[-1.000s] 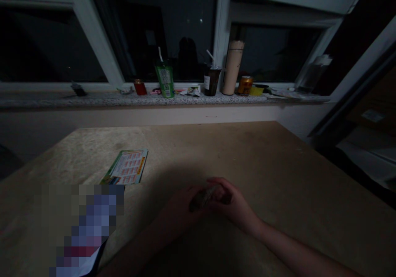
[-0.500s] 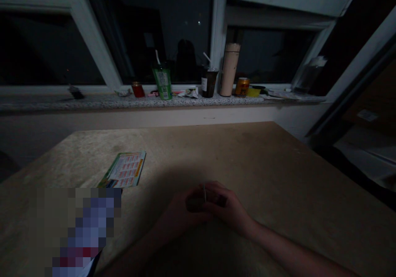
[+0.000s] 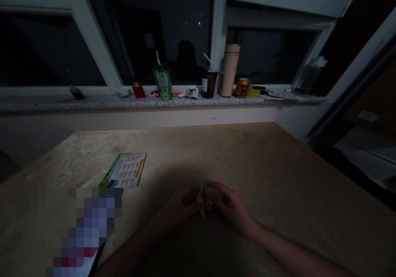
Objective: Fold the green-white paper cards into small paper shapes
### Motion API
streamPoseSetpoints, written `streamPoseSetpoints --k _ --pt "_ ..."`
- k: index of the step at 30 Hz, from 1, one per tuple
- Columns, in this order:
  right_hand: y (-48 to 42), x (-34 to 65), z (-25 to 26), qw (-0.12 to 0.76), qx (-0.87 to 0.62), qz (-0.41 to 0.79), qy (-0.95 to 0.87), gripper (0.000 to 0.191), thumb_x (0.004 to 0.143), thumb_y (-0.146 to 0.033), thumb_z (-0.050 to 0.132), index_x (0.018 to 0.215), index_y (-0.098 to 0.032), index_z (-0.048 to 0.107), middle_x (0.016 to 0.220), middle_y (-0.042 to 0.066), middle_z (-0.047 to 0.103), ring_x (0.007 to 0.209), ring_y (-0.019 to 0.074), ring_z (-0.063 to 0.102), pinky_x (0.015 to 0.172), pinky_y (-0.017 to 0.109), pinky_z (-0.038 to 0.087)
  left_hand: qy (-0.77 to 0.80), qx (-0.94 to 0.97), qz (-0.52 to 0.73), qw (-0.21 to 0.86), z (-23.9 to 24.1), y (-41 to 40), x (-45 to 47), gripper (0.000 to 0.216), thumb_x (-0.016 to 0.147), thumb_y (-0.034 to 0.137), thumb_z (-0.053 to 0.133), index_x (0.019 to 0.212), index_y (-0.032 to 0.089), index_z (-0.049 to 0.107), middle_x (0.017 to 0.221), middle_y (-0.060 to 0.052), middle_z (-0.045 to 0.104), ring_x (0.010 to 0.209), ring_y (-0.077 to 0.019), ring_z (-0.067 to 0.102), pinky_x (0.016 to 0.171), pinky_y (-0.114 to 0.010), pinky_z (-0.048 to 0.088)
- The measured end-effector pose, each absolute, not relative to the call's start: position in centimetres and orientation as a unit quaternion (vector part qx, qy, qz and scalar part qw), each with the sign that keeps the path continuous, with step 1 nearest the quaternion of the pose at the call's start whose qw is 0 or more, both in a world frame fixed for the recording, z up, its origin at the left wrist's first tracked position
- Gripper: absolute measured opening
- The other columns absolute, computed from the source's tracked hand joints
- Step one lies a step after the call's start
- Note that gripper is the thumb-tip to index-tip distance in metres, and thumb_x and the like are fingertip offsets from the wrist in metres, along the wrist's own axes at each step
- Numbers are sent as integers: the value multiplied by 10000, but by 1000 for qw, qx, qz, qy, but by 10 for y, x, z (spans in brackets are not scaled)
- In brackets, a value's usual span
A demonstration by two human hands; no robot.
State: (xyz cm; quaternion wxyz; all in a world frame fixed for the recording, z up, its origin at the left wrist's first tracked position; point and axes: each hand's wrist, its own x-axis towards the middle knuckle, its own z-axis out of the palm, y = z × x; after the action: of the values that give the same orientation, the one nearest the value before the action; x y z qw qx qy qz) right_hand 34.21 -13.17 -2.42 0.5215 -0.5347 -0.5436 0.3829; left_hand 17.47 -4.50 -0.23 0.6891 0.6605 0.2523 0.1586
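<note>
Here, a small, pale, pointed object (image 3: 203, 196), perhaps paper, is pinched by left hand (image 3: 180, 205) and right hand (image 3: 232, 206) over tan tabletop (image 3: 262, 161).

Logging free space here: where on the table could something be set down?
Bare tabletop lies right of the right hand and, farther back, between the printed card and right edge. Crowded: near left, by a pixelated item; front centre, where right and left hand hold a small item; and the windowsill, around the green cup.
</note>
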Motion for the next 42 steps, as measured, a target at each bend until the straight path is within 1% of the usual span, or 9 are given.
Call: streamPoseSetpoints --k 5,15,22,30,32,35,38,40,42 --pt "-132 344 -31 531 -536 354 -552 304 845 -210 503 1134 -225 594 1030 74 651 968 220 599 763 337 513 281 640 162 697 -2 -43 173 383 754 263 681 1128 204 621 1093 -58 695 1027 -269 621 903 -410 433" --pt "-131 347 -20 533 -459 343 -623 414 836 -62 454 1155 -250 639 1173 66 617 1096 193 563 914 346 461 258 587 179 746 -8 -42 168 338 795 226 646 1133 225 625 1125 -37 674 1062 -258 595 895 -394 447" --pt "-132 347 -21 546 -430 371 -616 310 887 -131 481 1019 -280 719 1204 61 612 1103 207 568 922 375 462 283 551 182 764 -2 -44 169 325 760 213 633 1084 193 652 1034 -42 683 987 -241 612 872 -367 447" --pt "-133 347 -20 530 -453 356 -623 329 868 -110 486 1016 -284 722 1215 63 600 1130 209 550 953 389 437 290 575 183 743 -5 -44 172 497 735 399 699 1173 201 572 1091 -76 657 998 -266 605 869 -399 436" --pt "-134 347 -18 530 -445 362 -624 305 871 -133 493 1009 -278 723 1229 64 588 1138 214 543 948 386 436 308 602 179 715 -5 -45 173 563 689 372 753 1190 214 550 1075 -64 667 987 -268 610 856 -397 438" --pt "-135 345 -18 551 -452 369 -597 256 870 -209 532 1070 -270 681 1257 71 556 1115 216 547 893 360 460 309 621 174 699 -2 -47 173 535 661 315 776 1145 196 581 1073 -65 678 1002 -275 607 866 -385 434" --pt "-133 344 -22 585 -490 397 -510 307 831 -326 611 1128 -250 585 1109 65 599 785 148 607 635 258 483 309 625 171 696 -1 -48 173 462 688 315 749 1109 183 611 1070 -63 686 1006 -277 610 870 -379 432" --pt "-131 343 -26 573 -516 418 -480 272 799 -403 645 982 -211 585 832 12 608 568 98 512 488 206 394 304 628 161 698 -1 -48 172 412 707 323 732 1080 180 630 1049 -58 695 994 -279 614 860 -378 436" --pt "-129 343 -29 535 -539 421 -497 291 791 -467 640 773 -186 565 613 -34 518 503 87 433 444 195 323 299 634 150 697 -3 -48 171 409 697 327 739 1065 176 642 1022 -54 702 979 -280 619 845 -374 443"
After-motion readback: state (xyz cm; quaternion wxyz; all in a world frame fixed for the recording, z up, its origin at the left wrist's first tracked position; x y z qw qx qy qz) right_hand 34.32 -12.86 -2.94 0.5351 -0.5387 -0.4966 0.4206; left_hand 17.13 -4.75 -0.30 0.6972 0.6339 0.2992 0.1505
